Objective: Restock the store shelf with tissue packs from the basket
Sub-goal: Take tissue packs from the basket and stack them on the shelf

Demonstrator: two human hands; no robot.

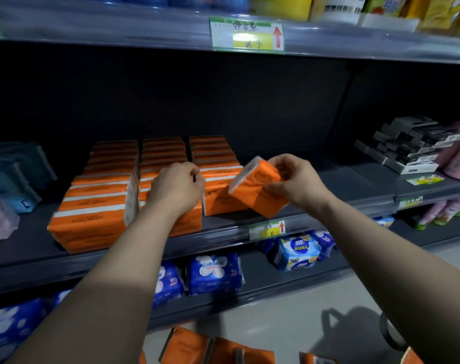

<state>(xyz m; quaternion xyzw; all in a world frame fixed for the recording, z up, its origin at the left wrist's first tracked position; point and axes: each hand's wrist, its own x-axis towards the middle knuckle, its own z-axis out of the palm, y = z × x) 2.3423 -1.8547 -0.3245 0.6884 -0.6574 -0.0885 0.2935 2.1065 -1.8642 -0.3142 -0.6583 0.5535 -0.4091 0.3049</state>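
The dark store shelf [355, 185] runs beneath both hands and carries 3 rows of orange tissue packs [113, 185] reaching back from its front edge. Below the forearms, more orange packs [187, 348] lie at the bottom of the view; the basket itself cannot be made out. The right hand [297, 183] grips 1 tilted orange tissue pack [257, 189] just beside the third row. The left hand [177, 190] rests curled on the middle row, fingers bent; whether it pinches anything is unclear.

Shop: price-tagged shelves [250, 227] of goods.
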